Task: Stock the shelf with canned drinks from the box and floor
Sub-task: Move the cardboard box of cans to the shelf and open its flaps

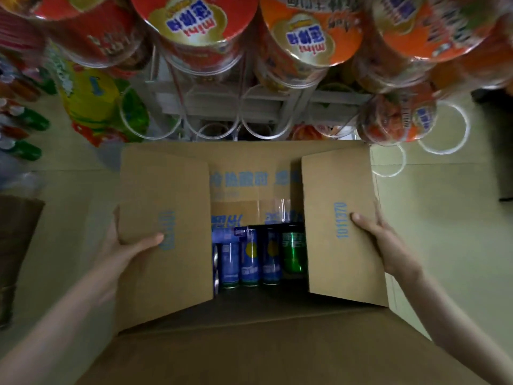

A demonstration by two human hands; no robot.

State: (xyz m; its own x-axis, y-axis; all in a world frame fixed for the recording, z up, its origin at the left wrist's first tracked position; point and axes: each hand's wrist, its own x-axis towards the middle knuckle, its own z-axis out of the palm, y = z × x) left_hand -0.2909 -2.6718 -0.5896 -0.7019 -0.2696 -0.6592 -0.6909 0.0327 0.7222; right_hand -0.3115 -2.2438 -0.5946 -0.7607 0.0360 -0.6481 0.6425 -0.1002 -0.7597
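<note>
Now my left hand (130, 245) pinches the left flap (166, 207) of the big brown cardboard box (249, 345), thumb on top. My right hand (380, 240) pinches the right flap (333, 190) the same way. The flaps look stiff but bendy. Deep inside the box sit tall blue metal cans (249, 259) and one green metal can (294, 254). I think they are hard, smooth and a bit heavy, so I would grab each one round its middle.

The pale floor (444, 232) bears a wire rack (249, 107) (stacked with noodle cups (191, 23)) and, left, brown cardboard (16, 232).
</note>
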